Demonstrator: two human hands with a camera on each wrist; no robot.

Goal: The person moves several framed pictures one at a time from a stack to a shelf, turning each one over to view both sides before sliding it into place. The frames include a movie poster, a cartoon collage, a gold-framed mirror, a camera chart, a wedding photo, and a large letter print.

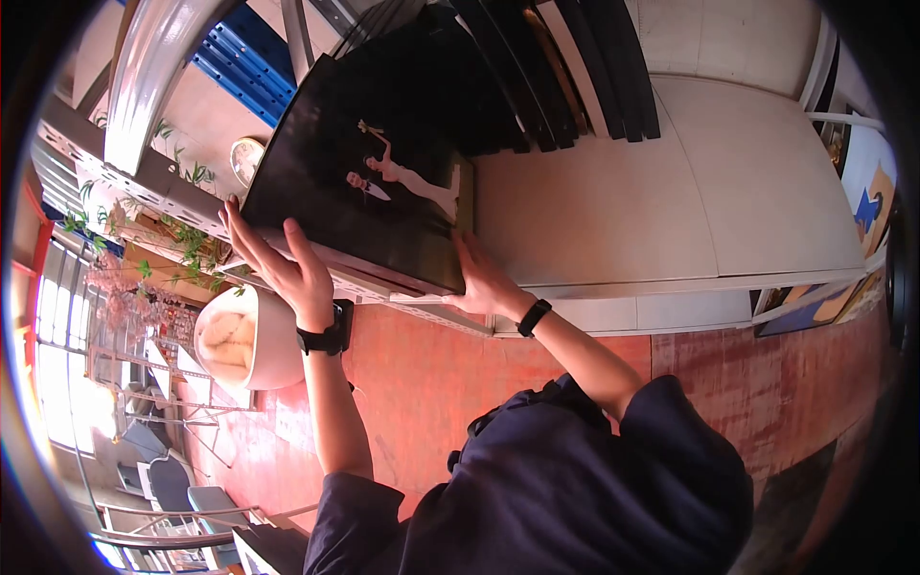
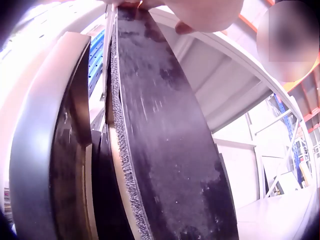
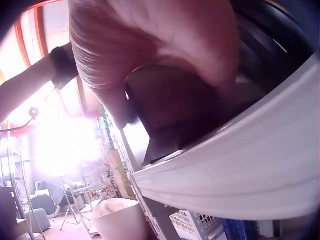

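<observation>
A large dark photo panel (image 1: 355, 182), showing two people in white, stands tilted on the white shelf in the head view. My left hand (image 1: 292, 273) rests against its near left corner, fingers extended and thumb apart. My right hand (image 1: 486, 285) grips the panel's near right corner, with thumb and fingers to either side of it. The right wrist view shows that hand (image 3: 160, 40) arched around the dark corner (image 3: 175, 102). In the left wrist view, my left hand (image 2: 205, 12) is at the top end of the panel's broad dark edge (image 2: 165, 130).
Several dark panels (image 1: 575, 77) stand in a row at the back of the white shelf (image 1: 613, 211). A metal upright (image 1: 144, 187) and blue racking (image 1: 244, 62) are at the left. Below stands a round white tub chair (image 1: 240, 335) on the reddish floor (image 1: 412, 374).
</observation>
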